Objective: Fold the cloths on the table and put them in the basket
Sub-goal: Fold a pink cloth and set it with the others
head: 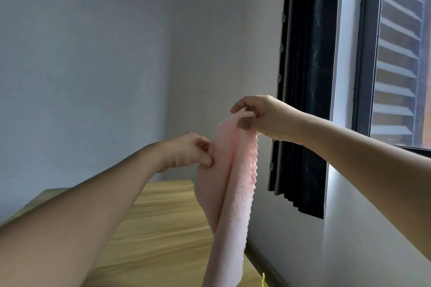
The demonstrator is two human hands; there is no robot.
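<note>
A pink fluffy cloth (229, 193) hangs in the air above the wooden table (161, 223), its lower end running out of the bottom of the view. My right hand (261, 116) pinches its top corner at the highest point. My left hand (189, 151) pinches the cloth's left edge lower down and to the left. The cloth droops in a long narrow fold between and below the two hands. No basket is in view.
A grey wall stands behind the table. A dark curtain (305, 81) and a window (396, 53) are on the right. A small yellow-green thing (263, 281) pokes up at the table's right edge near the bottom.
</note>
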